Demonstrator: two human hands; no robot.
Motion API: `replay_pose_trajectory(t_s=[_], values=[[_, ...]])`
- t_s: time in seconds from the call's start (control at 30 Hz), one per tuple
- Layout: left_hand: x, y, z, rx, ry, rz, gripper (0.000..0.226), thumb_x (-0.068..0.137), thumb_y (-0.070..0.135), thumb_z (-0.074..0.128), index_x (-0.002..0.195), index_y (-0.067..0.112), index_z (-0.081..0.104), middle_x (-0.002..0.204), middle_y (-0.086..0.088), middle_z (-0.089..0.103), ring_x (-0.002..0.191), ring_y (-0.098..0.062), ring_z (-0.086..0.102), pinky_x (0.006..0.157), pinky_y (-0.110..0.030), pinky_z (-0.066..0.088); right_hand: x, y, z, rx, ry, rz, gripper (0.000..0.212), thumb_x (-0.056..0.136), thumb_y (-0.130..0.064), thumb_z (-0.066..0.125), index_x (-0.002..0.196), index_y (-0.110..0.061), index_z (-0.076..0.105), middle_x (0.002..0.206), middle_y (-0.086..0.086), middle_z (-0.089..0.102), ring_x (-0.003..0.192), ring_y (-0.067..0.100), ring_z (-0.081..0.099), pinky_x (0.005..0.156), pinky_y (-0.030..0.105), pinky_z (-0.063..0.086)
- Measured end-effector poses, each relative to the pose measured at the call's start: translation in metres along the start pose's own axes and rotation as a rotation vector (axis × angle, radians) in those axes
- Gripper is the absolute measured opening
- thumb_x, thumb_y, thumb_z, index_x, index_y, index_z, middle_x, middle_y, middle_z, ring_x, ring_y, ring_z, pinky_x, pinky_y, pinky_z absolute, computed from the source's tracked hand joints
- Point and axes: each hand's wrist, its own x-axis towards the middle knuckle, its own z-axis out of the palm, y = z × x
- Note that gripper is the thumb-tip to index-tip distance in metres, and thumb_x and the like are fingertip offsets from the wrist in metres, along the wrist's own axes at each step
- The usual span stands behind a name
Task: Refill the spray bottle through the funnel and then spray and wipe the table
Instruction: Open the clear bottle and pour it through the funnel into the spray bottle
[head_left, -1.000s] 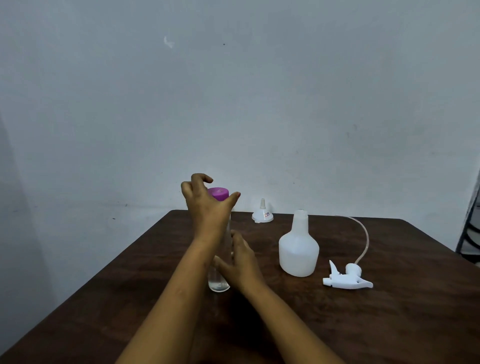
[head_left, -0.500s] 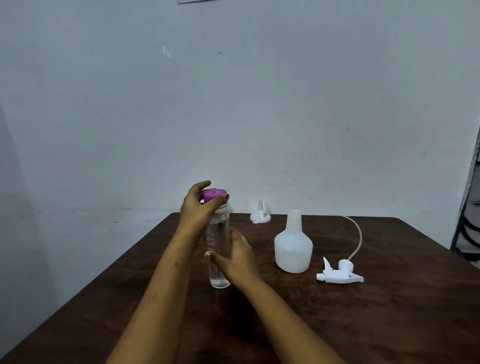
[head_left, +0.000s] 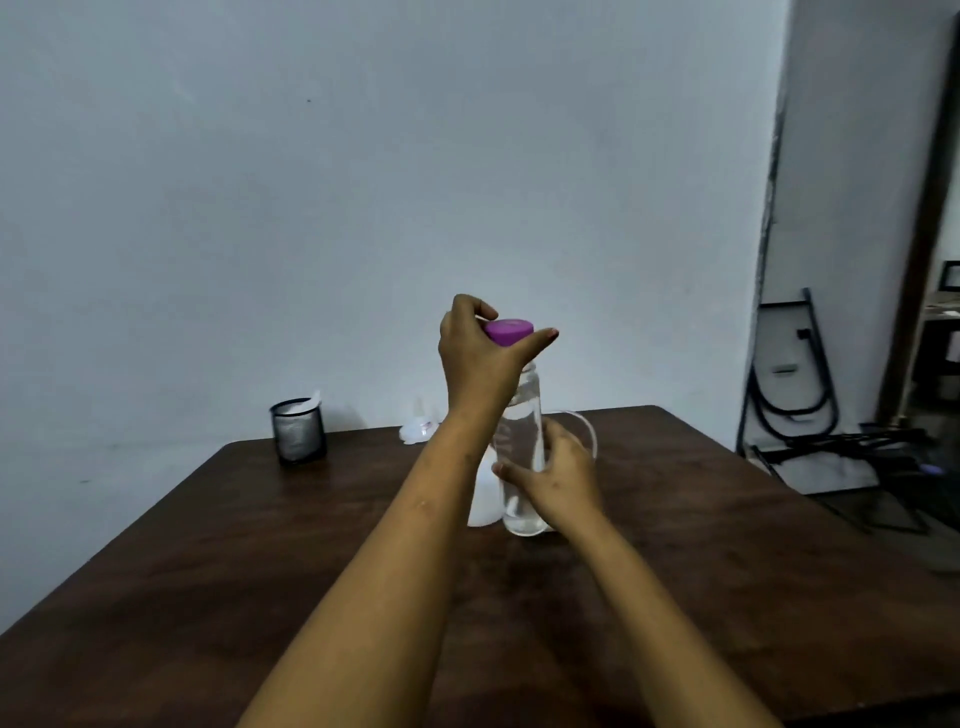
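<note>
A tall clear water bottle (head_left: 522, 457) with a purple cap (head_left: 509, 331) stands upright on the dark wooden table (head_left: 260, 545). My left hand (head_left: 480, 358) grips the purple cap from above. My right hand (head_left: 558, 480) wraps around the bottle's lower body. The white spray bottle (head_left: 483, 501) stands just behind the clear one, mostly hidden by my left arm and the bottle. Its thin dip tube (head_left: 584, 423) arcs out to the right; the trigger head is hidden. The small white funnel (head_left: 418, 428) lies near the table's far edge.
A black mesh cup (head_left: 298, 430) holding something white stands at the table's far left corner. Black folded metal frames (head_left: 795, 384) lean against the wall on the right, beyond the table's edge. A plain wall rises right behind the table.
The view has swung left and nearer, so the mesh cup and the frames now show. My left hand has closed tighter on the purple cap; my right hand stays on the bottle.
</note>
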Motion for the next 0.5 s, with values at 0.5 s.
replay_pose_trajectory(t_s=[0.5], values=[[-0.044,-0.023,0.07,-0.351,-0.09,-0.381,0.042,0.078,0.039,0.073,0.103,0.019,0.046,0.086,0.009,0.058,0.078,-0.007,0.055,0.065,-0.012,0.042,-0.005,0.065,-0.072,-0.043,0.084,0.142,0.047,0.06,-0.029,0.087,0.095,-0.028,0.055,0.1,-0.001,0.068,0.091,0.016,0.065,0.076,0.029,0.052]])
